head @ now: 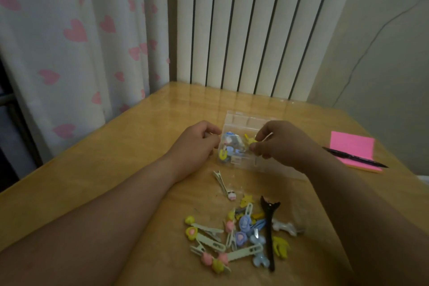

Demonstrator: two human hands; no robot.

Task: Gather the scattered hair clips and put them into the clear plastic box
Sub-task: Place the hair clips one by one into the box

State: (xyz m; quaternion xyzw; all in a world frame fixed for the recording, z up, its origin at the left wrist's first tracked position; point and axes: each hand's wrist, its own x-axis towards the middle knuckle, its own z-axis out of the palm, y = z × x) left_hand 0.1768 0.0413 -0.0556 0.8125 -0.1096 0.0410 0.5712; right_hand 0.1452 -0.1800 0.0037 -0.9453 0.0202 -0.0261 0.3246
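1. The wooden table (104, 158) bears everything.
2. Loose hair clips (241, 237) lie heaped on the near side of the clear plastic box.
3. The clear plastic box (243, 122) sits mid-table with several clips inside.
4. The left hand (195, 144) curls its fingers around the box's left edge.
5. The right hand (281, 144) pinches a yellow hair clip (251, 142) between thumb and fingertips, over the box.

Pastel hair clips (236, 234) lie heaped near the open clear plastic box (241, 144), partly filled.

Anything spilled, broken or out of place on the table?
Nothing looks broken. Hair clips lie loose on the table before the clear plastic box; a black pen lies askew across the pink sticky notes.
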